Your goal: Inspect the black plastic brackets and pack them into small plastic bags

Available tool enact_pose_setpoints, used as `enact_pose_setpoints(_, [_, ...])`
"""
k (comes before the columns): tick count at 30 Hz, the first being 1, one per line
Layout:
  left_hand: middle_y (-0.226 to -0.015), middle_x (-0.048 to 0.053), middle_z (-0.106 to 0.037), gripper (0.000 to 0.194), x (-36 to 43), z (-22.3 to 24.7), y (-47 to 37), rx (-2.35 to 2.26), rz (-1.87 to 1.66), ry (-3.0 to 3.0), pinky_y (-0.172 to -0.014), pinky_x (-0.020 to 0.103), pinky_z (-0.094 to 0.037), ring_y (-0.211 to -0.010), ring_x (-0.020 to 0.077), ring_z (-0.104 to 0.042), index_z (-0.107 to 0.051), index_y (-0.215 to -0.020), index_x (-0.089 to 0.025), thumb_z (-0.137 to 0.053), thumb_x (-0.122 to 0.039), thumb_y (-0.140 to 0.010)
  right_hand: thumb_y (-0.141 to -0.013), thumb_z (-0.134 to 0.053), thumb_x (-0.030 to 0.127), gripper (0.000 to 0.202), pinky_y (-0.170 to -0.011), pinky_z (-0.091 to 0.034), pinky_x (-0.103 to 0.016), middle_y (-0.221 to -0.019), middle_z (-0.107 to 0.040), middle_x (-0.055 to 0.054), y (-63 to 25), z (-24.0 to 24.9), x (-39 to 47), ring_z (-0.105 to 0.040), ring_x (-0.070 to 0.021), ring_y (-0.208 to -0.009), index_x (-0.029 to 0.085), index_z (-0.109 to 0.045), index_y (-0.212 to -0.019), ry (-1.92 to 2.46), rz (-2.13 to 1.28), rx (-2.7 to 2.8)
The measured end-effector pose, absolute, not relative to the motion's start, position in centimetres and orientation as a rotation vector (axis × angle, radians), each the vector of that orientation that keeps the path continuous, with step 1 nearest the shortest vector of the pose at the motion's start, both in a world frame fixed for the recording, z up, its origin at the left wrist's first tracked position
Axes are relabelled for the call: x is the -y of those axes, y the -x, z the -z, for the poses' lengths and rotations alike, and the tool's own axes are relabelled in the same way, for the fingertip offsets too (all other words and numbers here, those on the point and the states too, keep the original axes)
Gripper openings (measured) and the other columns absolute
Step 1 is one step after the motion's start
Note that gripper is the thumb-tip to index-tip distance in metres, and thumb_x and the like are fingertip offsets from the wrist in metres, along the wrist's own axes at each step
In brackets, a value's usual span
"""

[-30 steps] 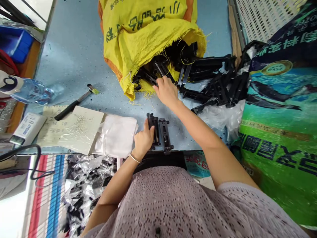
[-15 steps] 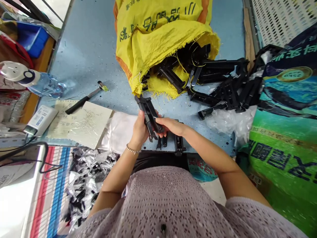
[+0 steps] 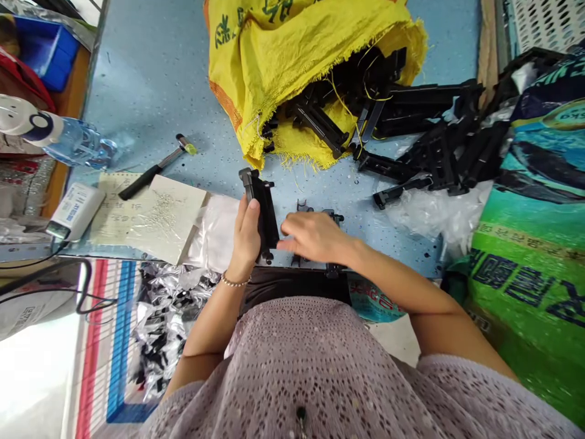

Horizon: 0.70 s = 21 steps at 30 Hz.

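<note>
A long black plastic part [image 3: 269,213] with knobbed ends is in my left hand [image 3: 248,235], which is closed around its left side, thumb on top. The part tilts with its far end to the upper left. My right hand [image 3: 315,236] is just right of the part, fingers bent, with a small gap between thumb and forefinger; nothing shows in it. Beneath and behind that hand, more black plastic parts [image 3: 336,268] lie at the table's front edge, mostly covered by it.
A yellow woven sack [image 3: 274,73] spills black parts [image 3: 439,152] rightward onto plastic wrap. At left are a small hammer [image 3: 148,181], paper with tiny pieces [image 3: 167,213], a white box-shaped device [image 3: 75,210] and a water bottle [image 3: 77,140]. A green bag [image 3: 525,292] stands at right.
The black part has moved left with my left hand and turned to show a broad side. My right hand has come off it to the right. The whole view has shifted slightly.
</note>
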<state>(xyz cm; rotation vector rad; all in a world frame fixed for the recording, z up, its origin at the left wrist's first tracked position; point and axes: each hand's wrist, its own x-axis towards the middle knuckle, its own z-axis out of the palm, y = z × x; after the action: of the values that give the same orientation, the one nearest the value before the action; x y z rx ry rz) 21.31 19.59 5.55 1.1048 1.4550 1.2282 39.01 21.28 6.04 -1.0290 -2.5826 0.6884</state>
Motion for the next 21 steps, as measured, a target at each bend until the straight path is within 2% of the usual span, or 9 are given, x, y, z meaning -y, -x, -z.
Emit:
enact_pose_setpoints(3, [-0.095, 0.007, -0.074, 0.044, -19.9, -5.4, -20.9, -1.458, -1.109, -1.115, -0.079, 0.028, -0.056, -0.086, 0.0169, -0.069, -0.069, -0.103, -0.018, -0.045, -0.054, -0.104, -0.11, -0.04, 0.049, 0.046, -0.065, -0.034, -0.033, -0.084, -0.07, -0.008, -39.0, -5.2, -18.8, -0.06, -0.0192, -0.074, 0.018, -0.065, -0.088, 0.891, -0.447, 2.723])
enact_pose_setpoints(5, [-0.085, 0.007, -0.073, 0.046, -19.9, -4.4, -20.8, -1.476, -0.99, -1.192, -0.07, 0.029, -0.054, -0.076, 0.017, -0.068, -0.069, -0.105, -0.018, -0.041, -0.054, -0.105, -0.11, -0.038, 0.046, 0.046, -0.064, -0.035, -0.033, -0.079, -0.069, -0.006, -39.2, -5.0, -19.3, -0.059, -0.0183, -0.07, 0.019, -0.066, -0.086, 0.868, -0.464, 2.772])
enact_pose_setpoints(8, [-0.075, 0.005, -0.071, 0.046, -19.1, -2.3, -21.2, -1.647, -0.759, -1.406, -0.069, 0.031, -0.053, -0.068, 0.0192, -0.068, -0.063, -0.13, -0.016, -0.04, -0.047, -0.105, -0.112, -0.032, 0.042, 0.045, -0.067, -0.04, -0.033, -0.086, -0.07, -0.007, -40.5, -5.1, -24.1, -0.063, -0.0202, -0.078, 0.019, -0.067, -0.095, 1.124, -0.476, 2.672])
enact_pose_setpoints(10, [-0.07, 0.005, -0.07, 0.052, -18.4, -1.1, -22.0, -1.788, -0.541, -1.537, -0.07, 0.034, -0.053, -0.066, 0.0224, -0.07, -0.053, -0.146, -0.013, -0.039, -0.043, -0.106, -0.112, -0.029, 0.035, 0.041, -0.079, -0.046, -0.037, -0.103, -0.07, -0.013, -41.8, -4.7, -29.1, -0.064, -0.0258, -0.096, 0.016, -0.066, -0.11, 1.492, -0.299, 2.437])
enact_pose_setpoints(12, [-0.073, 0.009, -0.072, 0.055, -17.7, -0.4, -22.8, -1.885, -0.339, -1.67, -0.074, 0.039, -0.055, -0.07, 0.0269, -0.073, -0.048, -0.152, -0.012, -0.037, -0.042, -0.106, -0.11, -0.036, 0.033, 0.039, -0.096, -0.045, -0.049, -0.13, -0.062, -0.022, -43.3, -3.7, -34.2, -0.058, -0.0351, -0.121, 0.01, -0.055, -0.135, 1.735, -0.101, 2.236])
enact_pose_setpoints(13, [-0.077, 0.012, -0.073, 0.056, -17.4, -0.3, -23.1, -1.92, -0.264, -1.739, -0.075, 0.041, -0.055, -0.074, 0.0291, -0.074, -0.048, -0.153, -0.012, -0.038, -0.043, -0.106, -0.109, -0.04, 0.035, 0.045, -0.101, -0.043, -0.055, -0.135, -0.057, -0.026, -43.9, -3.2, -36.2, -0.054, -0.0389, -0.127, 0.006, -0.049, -0.142, 1.797, -0.081, 2.198])
enact_pose_setpoints(15, [-0.084, 0.016, -0.075, 0.058, -17.1, -0.5, -23.3, -1.956, -0.209, -1.828, -0.078, 0.045, -0.056, -0.08, 0.0317, -0.075, -0.049, -0.153, -0.014, -0.039, -0.047, -0.106, -0.107, -0.042, 0.034, 0.051, -0.103, -0.04, -0.063, -0.132, -0.057, -0.029, -44.7, -2.2, -38.8, -0.053, -0.0427, -0.127, 0.0, -0.043, -0.145, 1.858, -0.111, 2.174])
enact_pose_setpoints(18, [-0.093, 0.017, -0.073, 0.059, -17.7, -1.2, -22.8, -1.849, -0.484, -1.828, -0.085, 0.048, -0.057, -0.091, 0.0304, -0.072, -0.054, -0.148, -0.013, -0.041, -0.052, -0.105, -0.107, -0.036, 0.027, 0.042, -0.098, -0.046, -0.058, -0.115, -0.066, -0.022, -44.2, -2.4, -37.2, -0.062, -0.0375, -0.112, 0.006, -0.048, -0.141, 1.879, -0.315, 2.135])
enact_pose_setpoints(21, [-0.122, 0.016, -0.067, 0.063, -19.2, -1.8, -22.6, -1.48, -0.97, -1.621, -0.098, 0.044, -0.055, -0.108, 0.0247, -0.067, -0.046, -0.153, -0.02, -0.046, -0.058, -0.103, -0.107, -0.034, 0.026, 0.04, -0.094, -0.051, -0.051, -0.115, -0.067, -0.018, -42.1, -4.2, -30.6, -0.064, -0.0337, -0.107, 0.013, -0.047, -0.143, 1.725, -0.486, 2.134])
